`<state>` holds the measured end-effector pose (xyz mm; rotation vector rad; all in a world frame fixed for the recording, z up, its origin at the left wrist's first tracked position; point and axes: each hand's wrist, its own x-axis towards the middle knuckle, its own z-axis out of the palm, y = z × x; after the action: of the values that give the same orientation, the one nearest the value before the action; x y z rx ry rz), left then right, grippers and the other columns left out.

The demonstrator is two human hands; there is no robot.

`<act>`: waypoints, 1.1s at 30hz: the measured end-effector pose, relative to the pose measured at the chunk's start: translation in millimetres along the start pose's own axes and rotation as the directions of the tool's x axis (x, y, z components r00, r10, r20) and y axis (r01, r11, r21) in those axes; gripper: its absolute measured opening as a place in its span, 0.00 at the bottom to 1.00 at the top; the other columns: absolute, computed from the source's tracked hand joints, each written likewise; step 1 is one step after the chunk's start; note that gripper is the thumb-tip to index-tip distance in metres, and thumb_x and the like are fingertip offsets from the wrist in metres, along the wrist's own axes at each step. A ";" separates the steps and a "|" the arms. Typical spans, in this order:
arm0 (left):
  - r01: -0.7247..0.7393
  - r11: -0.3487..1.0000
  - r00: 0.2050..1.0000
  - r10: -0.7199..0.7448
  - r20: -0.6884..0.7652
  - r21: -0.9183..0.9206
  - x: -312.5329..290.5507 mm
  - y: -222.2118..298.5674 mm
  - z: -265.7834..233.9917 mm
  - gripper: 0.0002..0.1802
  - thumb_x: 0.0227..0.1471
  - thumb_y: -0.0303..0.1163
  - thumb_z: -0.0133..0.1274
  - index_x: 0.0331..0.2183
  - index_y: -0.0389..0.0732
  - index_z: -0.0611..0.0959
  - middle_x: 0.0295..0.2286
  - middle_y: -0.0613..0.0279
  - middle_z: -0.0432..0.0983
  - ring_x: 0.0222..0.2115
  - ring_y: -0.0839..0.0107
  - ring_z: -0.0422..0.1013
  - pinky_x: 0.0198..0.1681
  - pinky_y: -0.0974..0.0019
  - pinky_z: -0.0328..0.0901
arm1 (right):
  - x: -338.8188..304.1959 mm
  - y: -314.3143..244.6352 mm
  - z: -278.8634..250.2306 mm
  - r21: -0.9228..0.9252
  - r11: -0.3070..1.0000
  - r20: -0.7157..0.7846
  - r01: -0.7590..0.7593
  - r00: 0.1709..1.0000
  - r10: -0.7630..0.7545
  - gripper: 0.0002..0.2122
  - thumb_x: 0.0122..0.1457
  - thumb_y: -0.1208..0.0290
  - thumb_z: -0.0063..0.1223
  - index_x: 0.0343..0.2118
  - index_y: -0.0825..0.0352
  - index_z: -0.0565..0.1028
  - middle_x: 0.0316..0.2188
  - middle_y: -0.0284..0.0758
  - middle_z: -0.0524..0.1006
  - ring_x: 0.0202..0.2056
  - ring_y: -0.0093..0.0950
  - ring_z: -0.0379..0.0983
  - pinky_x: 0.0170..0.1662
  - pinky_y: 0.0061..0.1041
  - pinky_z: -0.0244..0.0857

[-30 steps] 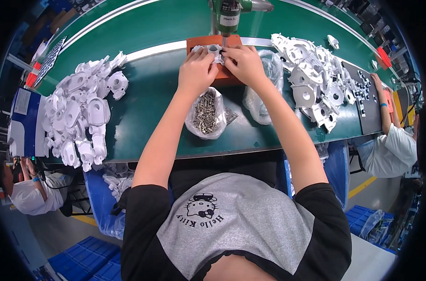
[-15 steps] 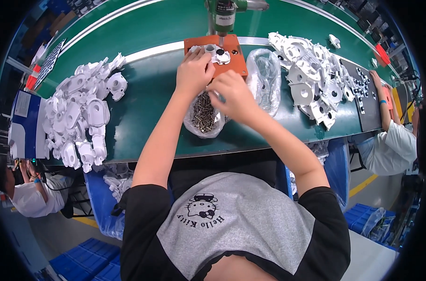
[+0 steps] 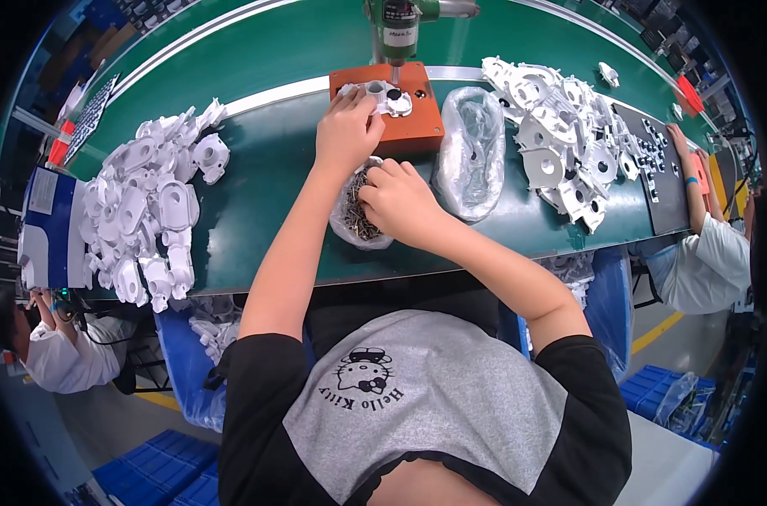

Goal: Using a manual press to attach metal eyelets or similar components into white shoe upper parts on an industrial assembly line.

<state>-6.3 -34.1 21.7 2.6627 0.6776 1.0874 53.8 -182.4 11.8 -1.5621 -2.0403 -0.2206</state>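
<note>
A white plastic part [image 3: 398, 104] with a round collar and a black centre lies on the orange fixture block [image 3: 417, 131]. My left hand [image 3: 346, 131] grips its left side, fingers over the far edge. Below the block sits a clear plastic bag of loose metal screws [image 3: 356, 211]. Over this bag is my right hand [image 3: 399, 202], its fingers curled down among the screws; whether a screw is between the fingertips is hidden. Above the block hangs a green power screwdriver [image 3: 398, 34], its tip just over the white part.
Heaps of white plastic parts lie on the left [image 3: 135, 198] and right [image 3: 561, 135]. Another clear bag [image 3: 472, 152] stands right of the block. A dark tray of small black pieces [image 3: 653, 169] is at far right, beside a co-worker's arm [image 3: 691, 181]. Blue bins [image 3: 607, 308] flank me below the table edge.
My right hand has moved down and slightly left, from near the block's front edge into the bag of screws. My left hand stays on the white part.
</note>
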 end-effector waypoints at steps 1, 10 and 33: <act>-0.002 1.000 1.000 0.002 0.000 0.000 0.1 0.4 0.6 0.09 0.45 0.30 0.49 0.30 0.36 0.76 0.37 0.51 0.76 0.42 0.52 0.72 0.50 0.53 0.64 | 0.0 -0.2 -1.3 -0.001 1.000 -0.002 -0.001 1.000 0.001 0.05 0.43 0.70 0.57 0.24 0.63 0.77 0.25 0.31 0.68 0.34 0.30 0.64 0.38 0.30 0.58; 0.017 1.000 1.000 -0.017 -0.011 0.000 0.0 3.1 -0.8 0.09 0.45 0.30 0.50 0.30 0.36 0.76 0.37 0.52 0.76 0.41 0.53 0.72 0.50 0.53 0.64 | 0.4 0.0 -4.1 0.041 0.999 0.091 -0.022 0.996 0.018 0.05 0.42 0.70 0.57 0.23 0.63 0.76 0.27 0.31 0.69 0.36 0.31 0.65 0.38 0.32 0.58; -0.006 1.000 0.998 0.006 -0.055 -0.001 0.3 -0.1 2.0 0.10 0.44 0.30 0.51 0.31 0.36 0.76 0.36 0.52 0.77 0.41 0.52 0.72 0.50 0.54 0.65 | 1.4 2.0 -9.9 0.260 0.959 0.014 -0.109 0.994 0.109 0.06 0.44 0.75 0.56 0.24 0.63 0.71 0.21 0.31 0.71 0.30 0.30 0.67 0.37 0.29 0.58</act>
<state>-4.7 -33.9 20.4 2.6445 0.6795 1.1662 58.7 -185.0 20.4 -1.5023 -1.8880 0.0868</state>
